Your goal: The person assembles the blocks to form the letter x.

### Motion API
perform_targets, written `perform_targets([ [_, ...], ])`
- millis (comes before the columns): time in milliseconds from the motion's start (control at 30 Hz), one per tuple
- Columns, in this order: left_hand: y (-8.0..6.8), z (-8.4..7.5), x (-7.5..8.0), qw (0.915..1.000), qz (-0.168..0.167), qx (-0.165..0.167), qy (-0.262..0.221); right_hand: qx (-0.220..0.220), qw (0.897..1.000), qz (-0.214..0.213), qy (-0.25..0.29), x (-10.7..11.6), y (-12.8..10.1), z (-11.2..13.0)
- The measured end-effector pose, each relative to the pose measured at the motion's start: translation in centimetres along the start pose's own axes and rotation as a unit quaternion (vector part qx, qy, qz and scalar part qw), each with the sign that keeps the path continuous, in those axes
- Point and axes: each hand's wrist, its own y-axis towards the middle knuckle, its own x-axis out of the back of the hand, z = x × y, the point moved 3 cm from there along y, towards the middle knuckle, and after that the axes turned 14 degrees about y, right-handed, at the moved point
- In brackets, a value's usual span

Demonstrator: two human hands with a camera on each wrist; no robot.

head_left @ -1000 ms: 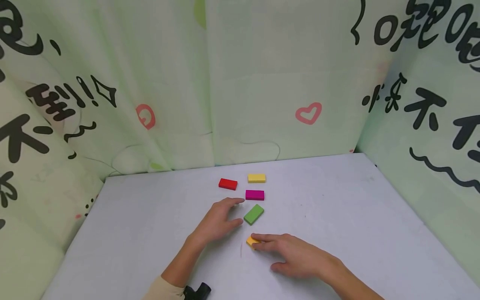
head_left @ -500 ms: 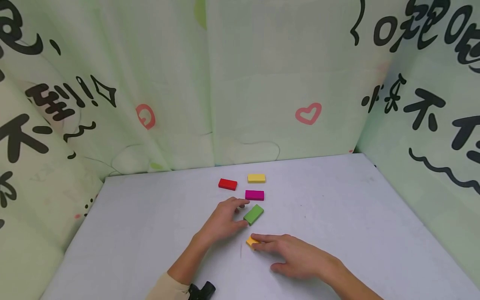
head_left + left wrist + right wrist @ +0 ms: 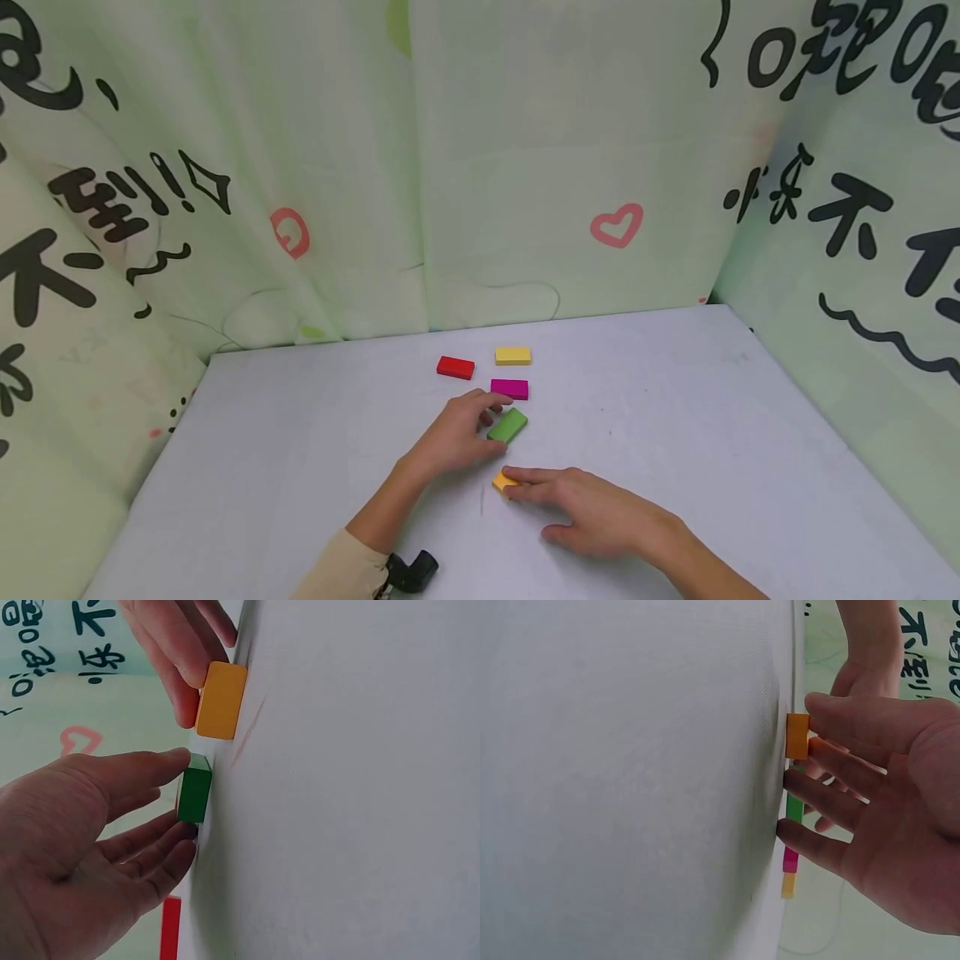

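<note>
My left hand (image 3: 486, 427) lies on the white table (image 3: 675, 433) with thumb and fingers at opposite ends of a flat green block (image 3: 507, 425), pinching it lightly. The left wrist view shows the thumb (image 3: 176, 759) touching one end of the green block (image 3: 195, 795) and the fingers at the other. My right hand (image 3: 536, 504) lies flat with straight fingers. Its index fingertip rests on a small orange block (image 3: 502, 481), which also shows in the wrist views as the orange block (image 3: 221, 700) and the orange block (image 3: 797, 736).
Beyond the hands lie a magenta block (image 3: 510, 389), a red block (image 3: 456, 367) and a yellow block (image 3: 513, 356), all flat. Printed green curtains (image 3: 480, 167) close the table at the back and on both sides.
My left hand has slid right and closed in until thumb and fingers reach the green block. The right hand and all blocks stay where they were.
</note>
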Motion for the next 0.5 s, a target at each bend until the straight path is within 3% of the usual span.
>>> perform_targets([
  [500,1.2,-0.2,-0.4,0.9996,0.026,-0.007,0.002,0.009,1.0,-0.001,0.001,0.1,-0.1,0.1],
])
